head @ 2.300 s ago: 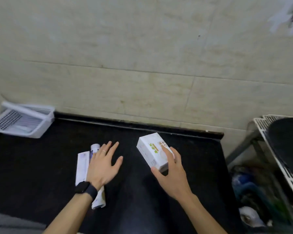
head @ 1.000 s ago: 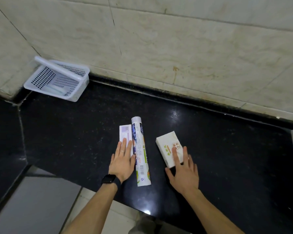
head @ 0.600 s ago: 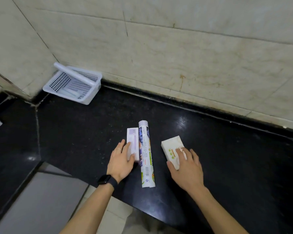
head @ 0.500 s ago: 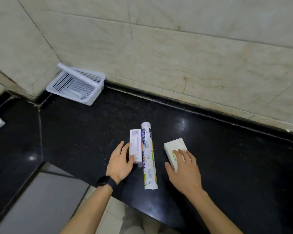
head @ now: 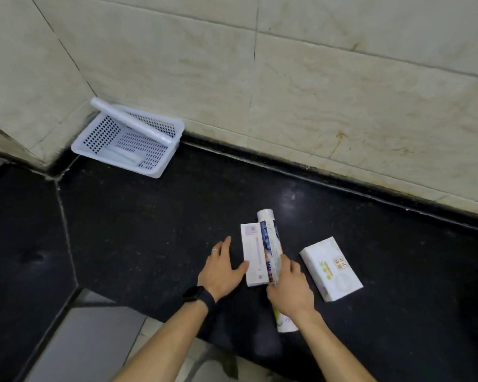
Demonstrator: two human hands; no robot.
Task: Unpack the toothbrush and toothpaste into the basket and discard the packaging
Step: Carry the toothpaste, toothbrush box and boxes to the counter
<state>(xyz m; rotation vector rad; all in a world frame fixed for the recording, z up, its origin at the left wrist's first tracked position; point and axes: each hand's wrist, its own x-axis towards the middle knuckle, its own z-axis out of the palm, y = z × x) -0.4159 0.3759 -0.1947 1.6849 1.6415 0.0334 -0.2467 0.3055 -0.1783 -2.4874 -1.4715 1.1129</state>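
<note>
Two hands: left hand (head: 220,267) open against toothbrush box (head: 254,255), right hand (head: 290,289) gripping toothpaste tube (head: 271,241).

Long tube box (head: 271,244) partly under right hand (head: 290,290); basket (head: 160,168) contents indistinct

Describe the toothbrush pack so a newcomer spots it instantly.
Start at the black countertop and find the person's two hands near its front edge. Between them lie two long items side by side; the toothbrush pack is the left one, by the left hand. It is flat, white and lilac, unlike the round printed toothpaste tube beside it.
</note>
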